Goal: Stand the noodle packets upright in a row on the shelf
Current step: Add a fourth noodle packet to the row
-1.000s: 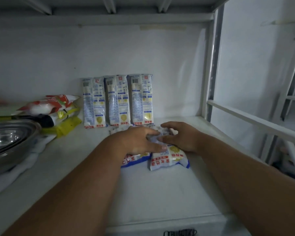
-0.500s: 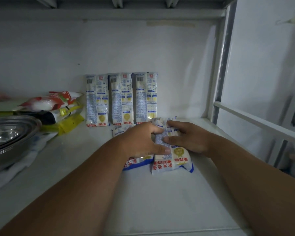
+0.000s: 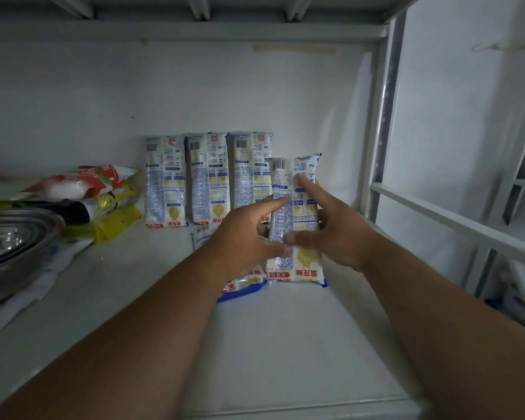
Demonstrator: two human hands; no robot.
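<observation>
White shelf point(image 3: 140, 301): noodle packets point(image 3: 208, 177), steel bowls point(image 3: 12, 237).

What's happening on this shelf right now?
A person is stocking noodle packets. Both hands, the left hand and right hand, hold one packet raised on end, in front of the row's right end. Three packets already stand upright against the back wall. Another packet lies flat on the shelf under the left hand. Metal bowls and other bags sit to the left.
</observation>
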